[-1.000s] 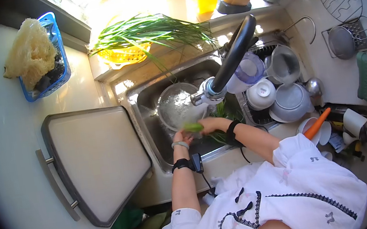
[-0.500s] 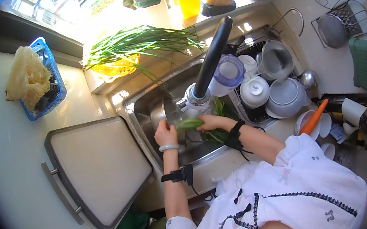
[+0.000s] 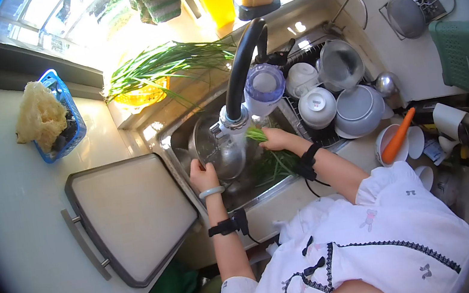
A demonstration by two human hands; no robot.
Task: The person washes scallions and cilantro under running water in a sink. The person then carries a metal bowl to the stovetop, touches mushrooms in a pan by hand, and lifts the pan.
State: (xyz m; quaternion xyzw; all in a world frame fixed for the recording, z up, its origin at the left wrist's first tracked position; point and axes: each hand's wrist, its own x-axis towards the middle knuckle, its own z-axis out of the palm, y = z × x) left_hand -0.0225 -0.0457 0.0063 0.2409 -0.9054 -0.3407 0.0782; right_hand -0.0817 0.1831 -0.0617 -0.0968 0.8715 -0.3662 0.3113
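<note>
Inside the metal sink (image 3: 243,203), a shiny metal bowl (image 3: 225,159) sits tilted under the faucet (image 3: 234,110). My left hand (image 3: 204,176) is closed at the bowl's near-left rim, fingertips partly hidden. My right hand (image 3: 277,139) grips a bunch of green chives (image 3: 256,134) just right of the bowl, below the faucet spout. More long green blades (image 3: 277,166) lie in the sink under my right wrist. Water appears to run from the faucet, though glare makes it hard to tell.
A yellow basket (image 3: 145,94) heaped with chives stands behind the sink. Right of it, a rack holds white bowls (image 3: 318,107) and a grey pot (image 3: 358,111). A carrot (image 3: 398,137) rests across a bowl. A cutting board (image 3: 133,216) lies left, below a blue basket (image 3: 73,113).
My right hand has drawn the chives to the right and up, away from my left hand. More of the metal bowl shows now. The camera view has shifted slightly.
</note>
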